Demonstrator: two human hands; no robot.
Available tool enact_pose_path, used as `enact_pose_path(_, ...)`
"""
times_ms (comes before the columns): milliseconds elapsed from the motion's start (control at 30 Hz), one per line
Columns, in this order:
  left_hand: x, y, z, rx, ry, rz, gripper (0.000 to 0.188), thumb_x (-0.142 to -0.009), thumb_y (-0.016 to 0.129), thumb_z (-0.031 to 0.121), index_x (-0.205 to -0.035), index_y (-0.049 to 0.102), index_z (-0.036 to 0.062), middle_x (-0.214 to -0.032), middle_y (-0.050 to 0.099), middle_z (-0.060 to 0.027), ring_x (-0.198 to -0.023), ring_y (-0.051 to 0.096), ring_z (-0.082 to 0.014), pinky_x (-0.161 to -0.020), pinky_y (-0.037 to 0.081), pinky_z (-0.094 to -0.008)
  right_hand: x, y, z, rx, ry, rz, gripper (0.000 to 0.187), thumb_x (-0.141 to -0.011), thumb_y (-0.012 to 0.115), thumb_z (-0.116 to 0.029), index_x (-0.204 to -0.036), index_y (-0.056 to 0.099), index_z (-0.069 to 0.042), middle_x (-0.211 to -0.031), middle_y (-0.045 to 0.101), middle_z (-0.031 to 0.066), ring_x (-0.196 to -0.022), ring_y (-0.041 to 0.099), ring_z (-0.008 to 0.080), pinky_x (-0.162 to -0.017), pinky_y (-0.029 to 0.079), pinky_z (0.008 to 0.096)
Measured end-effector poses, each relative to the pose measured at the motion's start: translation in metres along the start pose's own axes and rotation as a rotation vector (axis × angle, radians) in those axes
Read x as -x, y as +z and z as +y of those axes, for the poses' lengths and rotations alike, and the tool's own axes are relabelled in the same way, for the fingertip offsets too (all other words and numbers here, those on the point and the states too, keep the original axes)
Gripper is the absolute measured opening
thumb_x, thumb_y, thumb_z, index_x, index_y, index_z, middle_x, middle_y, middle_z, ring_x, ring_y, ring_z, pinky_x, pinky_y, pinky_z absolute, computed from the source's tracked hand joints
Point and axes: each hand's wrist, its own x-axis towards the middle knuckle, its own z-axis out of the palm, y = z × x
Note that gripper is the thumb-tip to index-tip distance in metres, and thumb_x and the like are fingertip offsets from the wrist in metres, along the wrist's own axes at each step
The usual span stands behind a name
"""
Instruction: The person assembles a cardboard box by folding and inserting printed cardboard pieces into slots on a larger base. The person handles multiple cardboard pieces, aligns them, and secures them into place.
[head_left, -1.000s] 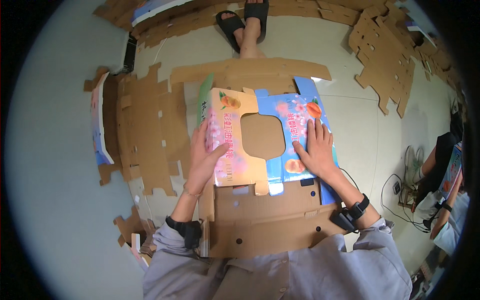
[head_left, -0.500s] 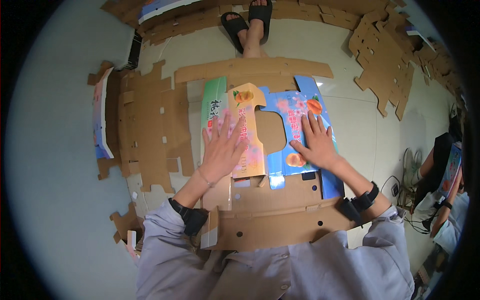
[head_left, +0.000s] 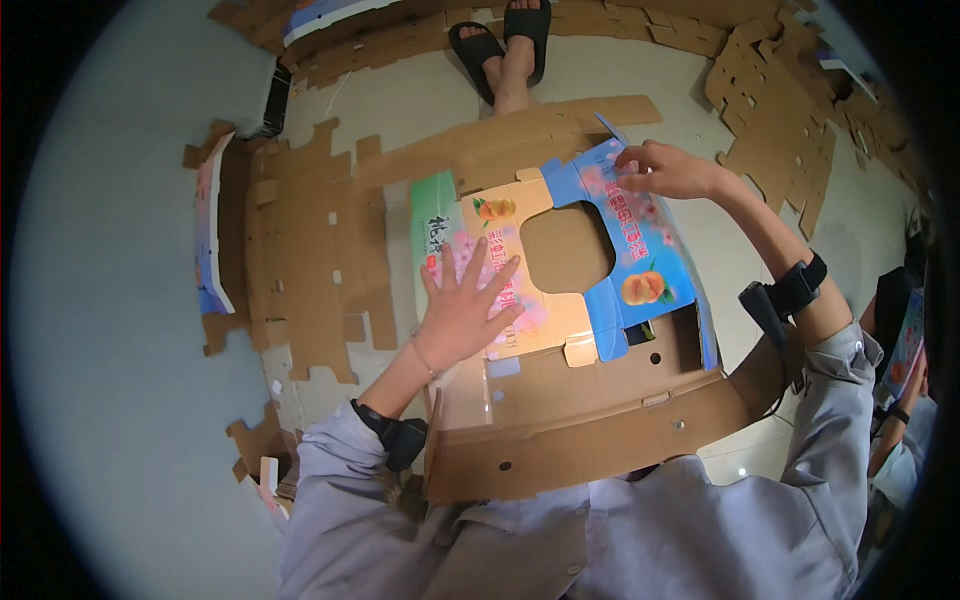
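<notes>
A printed cardboard box blank (head_left: 540, 310) lies in front of me, with a green strip, a peach-orange panel and a blue panel around a large rounded cut-out. My left hand (head_left: 468, 310) is spread flat on the peach-orange panel, fingers apart. Over the far right corner of the blue panel (head_left: 625, 230) is my right hand (head_left: 672, 172), its fingers bent and parted, the fingertips at the printed surface. The blue side flap (head_left: 690, 270) along the right edge stands tilted up. Under the blank lies a larger brown cardboard sheet (head_left: 600, 430) with small round holes.
Flattened brown cardboard (head_left: 310, 250) covers the floor at left, beside a partly printed box (head_left: 212, 230). More cut cardboard (head_left: 770, 110) lies at far right. A person's feet in black sandals (head_left: 505, 55) are at the far side. Another person's arm (head_left: 900, 400) shows at right.
My right hand has lifted from the middle of the blue panel and moved to its far right corner. The blank has turned and spread wider, its cut-out now larger. My left hand stays flat.
</notes>
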Motion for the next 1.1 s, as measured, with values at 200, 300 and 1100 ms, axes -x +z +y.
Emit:
enact_pose_path(200, -0.006, -0.019, -0.003, 0.036, 0.068, -0.055, 0.058, -0.088, 0.048, 0.05, -0.141, 0.038, 0.0275, -0.152, 0.018, -0.0158, -0.13, 0.013, -0.0598, -0.096, 0.015, -0.0756, -0.029, -0.028, -0.018, 0.215, 0.042, -0.154, 0.049, -0.087, 0.055, -0.035, -0.124, 0.052, -0.004, -0.112, 0.059, 0.019, -0.101, 0.058, 0.0327, -0.087, 0.046, 0.0397)
enact_pose_path(300, -0.007, -0.036, -0.006, 0.084, 0.14, -0.053, 0.056, -0.087, 0.051, 0.049, -0.138, 0.043, 0.0275, -0.152, 0.021, -0.0145, -0.13, 0.012, -0.0602, -0.095, 0.013, -0.0769, -0.055, -0.053, -0.063, 0.452, -0.081, -0.227, 0.049, -0.087, 0.056, -0.035, -0.126, 0.05, -0.005, -0.112, 0.059, 0.0178, -0.101, 0.059, 0.0328, -0.088, 0.047, 0.0402)
enact_pose_path(1100, -0.004, -0.06, 0.003, 0.205, 0.172, 0.01, 0.053, -0.077, 0.064, 0.046, -0.126, 0.056, 0.0275, -0.147, 0.032, -0.01, -0.128, 0.02, -0.0587, -0.099, 0.007, -0.0747, -0.195, 0.04, 0.067, -0.125, 0.094, 0.044, 0.116, -0.056, 0.071, -0.07, -0.145, 0.026, -0.012, -0.142, 0.029, 0.0256, -0.134, 0.028, 0.0391, -0.11, 0.027, 0.0451)
